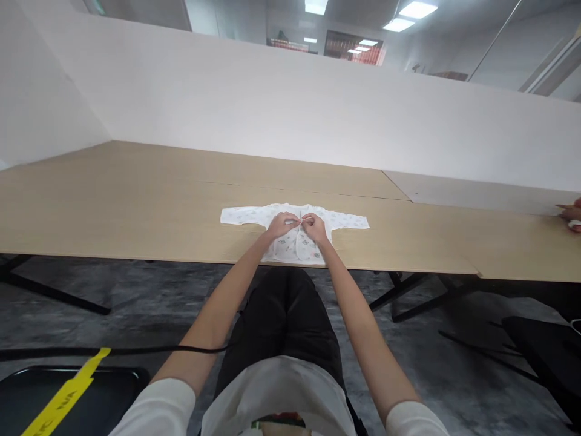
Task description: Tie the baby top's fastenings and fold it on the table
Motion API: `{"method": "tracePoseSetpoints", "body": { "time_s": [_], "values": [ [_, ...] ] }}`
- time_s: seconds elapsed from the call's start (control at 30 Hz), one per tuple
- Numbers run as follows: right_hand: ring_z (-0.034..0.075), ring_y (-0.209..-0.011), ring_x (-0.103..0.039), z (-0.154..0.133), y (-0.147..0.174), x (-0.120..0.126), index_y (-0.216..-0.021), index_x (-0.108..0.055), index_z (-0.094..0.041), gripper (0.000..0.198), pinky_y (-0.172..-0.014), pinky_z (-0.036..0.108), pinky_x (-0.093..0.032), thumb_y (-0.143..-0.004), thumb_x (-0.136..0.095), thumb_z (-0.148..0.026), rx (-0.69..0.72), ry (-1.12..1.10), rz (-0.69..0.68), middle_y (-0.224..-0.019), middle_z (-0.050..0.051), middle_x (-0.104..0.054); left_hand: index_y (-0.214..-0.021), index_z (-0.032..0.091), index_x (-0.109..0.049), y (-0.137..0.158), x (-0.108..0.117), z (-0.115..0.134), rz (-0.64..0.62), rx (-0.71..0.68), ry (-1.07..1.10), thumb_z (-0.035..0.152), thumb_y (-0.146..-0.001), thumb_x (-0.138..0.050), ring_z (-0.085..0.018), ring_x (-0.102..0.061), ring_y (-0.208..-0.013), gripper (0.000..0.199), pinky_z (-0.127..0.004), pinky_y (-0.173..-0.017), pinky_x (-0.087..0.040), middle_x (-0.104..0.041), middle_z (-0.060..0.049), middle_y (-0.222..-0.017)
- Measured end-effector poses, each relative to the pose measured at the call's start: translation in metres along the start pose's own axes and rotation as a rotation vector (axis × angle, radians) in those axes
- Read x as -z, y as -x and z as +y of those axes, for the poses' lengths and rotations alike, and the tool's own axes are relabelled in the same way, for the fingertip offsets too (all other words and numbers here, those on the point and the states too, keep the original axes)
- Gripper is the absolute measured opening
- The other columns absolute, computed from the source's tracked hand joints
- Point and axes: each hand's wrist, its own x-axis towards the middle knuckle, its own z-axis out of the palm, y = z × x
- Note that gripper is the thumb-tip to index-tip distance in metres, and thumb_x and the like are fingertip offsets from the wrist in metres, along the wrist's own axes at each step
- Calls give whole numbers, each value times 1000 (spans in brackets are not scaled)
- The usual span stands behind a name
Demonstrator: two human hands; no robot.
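Observation:
A small white baby shirt (287, 247) with a faint print lies spread on the wooden table, sleeves stretched out to both sides and its hem near the front edge. At the front opening, just below the neckline, my left hand (282, 224) pinches the cloth edge from the left. My right hand (315, 227) pinches the other edge from the right. The fingertips of both hands almost meet there. Whatever small fastening may sit between them is too small to make out.
The light wooden table (136, 200) runs wide to both sides, with a white partition (272, 103) behind it. Another person's hand (572, 215) shows at the far right edge. Black chairs (77, 399) stand below at left and right; a black cable (158, 349) crosses at left.

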Motion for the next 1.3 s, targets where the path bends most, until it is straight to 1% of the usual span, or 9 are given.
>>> {"method": "tracePoseSetpoints", "body": {
  "time_s": [0.17, 0.27, 0.37, 0.47, 0.6, 0.67, 0.73, 1.07, 1.3],
  "values": [
    [15, -59, -54, 3, -2, 0, -84, -57, -19, 27, -56, 25, -42, -62, -55, -34, -28, -35, 23, -64, -1, -59, -86, 21, -74, -2, 2, 6, -20, 70, -3, 29, -77, -61, -19, -64, -93, 18, -33, -91, -46, -72, -4, -94],
    [15, -58, -53, 1, -4, 3, -85, -57, -18, 28, -55, 25, -42, -61, -51, -32, -63, -51, 85, -63, -1, -58, -80, 19, -75, 2, 6, 20, 20, 131, -157, 30, -78, -59, -21, -63, -88, 19, -35, -89, -46, -72, -5, -88],
    [15, -60, -55, -5, -3, 6, -88, -56, -18, 28, -57, 25, -43, -64, -49, -31, -93, -21, 120, -63, -1, -59, -74, 20, -74, 13, 9, 36, -73, 90, -336, 37, -79, -57, -23, -62, -87, 24, -37, -90, -44, -71, -5, -82],
    [16, -65, -57, -14, 4, 10, -88, -58, -18, 26, -64, 27, -46, -67, -52, -32, -92, 85, 102, -67, -1, -60, -79, 22, -74, 26, 10, 45, -151, 52, -390, 41, -79, -58, -24, -61, -89, 25, -38, -90, -42, -71, -5, -85],
    [16, -68, -59, -26, 23, 13, -86, -60, -19, 21, -69, 28, -47, -66, -53, -22, -59, 228, -41, -70, -1, -62, -83, 22, -74, 33, 9, 41, -163, 73, -309, 38, -79, -58, -22, -61, -92, 23, -35, -89, -43, -71, -4, -91],
    [15, -68, -60, -29, 33, 13, -85, -61, -19, 22, -68, 27, -47, -65, -52, -17, -27, 218, -163, -71, -1, -63, -83, 23, -73, 33, 9, 38, -169, 73, -250, 38, -80, -58, -21, -61, -92, 22, -34, -89, -43, -70, -3, -93],
    [15, -68, -60, -30, 42, 14, -84, -62, -19, 21, -68, 26, -47, -65, -52, -17, -6, 174, -219, -71, -1, -63, -82, 23, -73, 32, 9, 36, -165, 65, -209, 38, -80, -58, -20, -60, -92, 21, -33, -90, -43, -69, -3, -94],
    [14, -63, -56, -27, 50, 7, -72, -51, -21, 17, -63, 25, -44, -59, -60, -24, -35, 117, -47, -66, -3, -58, -74, 19, -69, 32, 10, 35, -116, 67, -137, 32, -77, -65, -19, -56, -99, 14, -37, -97, -42, -63, -7, -100],
    [15, -63, -58, -34, 53, 7, -69, -50, -21, 15, -63, 25, -45, -61, -60, -27, -43, 141, -40, -67, -1, -62, -76, 20, -71, 32, 14, 39, -138, 61, -20, 38, -79, -64, -19, -58, -98, 20, -37, -99, -41, -66, -7, -97]
  ]
}}
